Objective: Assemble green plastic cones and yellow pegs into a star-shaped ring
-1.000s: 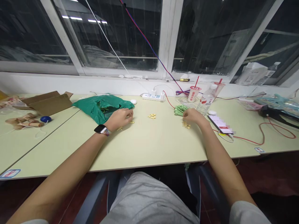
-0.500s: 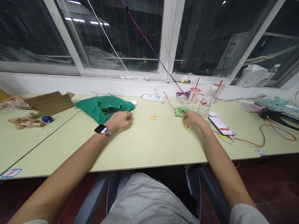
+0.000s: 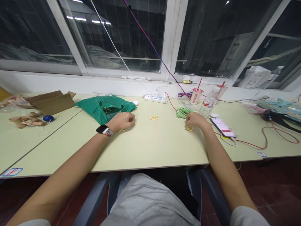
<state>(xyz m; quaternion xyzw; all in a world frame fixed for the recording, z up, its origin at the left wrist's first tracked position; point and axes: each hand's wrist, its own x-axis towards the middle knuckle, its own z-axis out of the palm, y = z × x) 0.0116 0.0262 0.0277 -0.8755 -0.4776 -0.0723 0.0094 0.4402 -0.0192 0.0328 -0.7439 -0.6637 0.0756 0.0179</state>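
Observation:
My left hand, with a watch at the wrist, rests low over the table beside the green plastic bag. Its fingers are curled together, and what they hold, if anything, is hidden. Small yellow pieces lie under and beside it. My right hand is bent down with its fingertips together at a little pile of yellow pieces; whether a piece is between them cannot be seen. Just behind it lie several green peg-like pieces. Another small group of yellow pieces lies between my hands.
A power strip stands at the back by the wall. To the right are a water bottle, a cup with a straw and a phone on a cable. Wooden toys and a cardboard box are at left.
The view has shifted slightly. The left fingers cover more of the yellow piece beside them. The right hand stays at its yellow pile with little movement.

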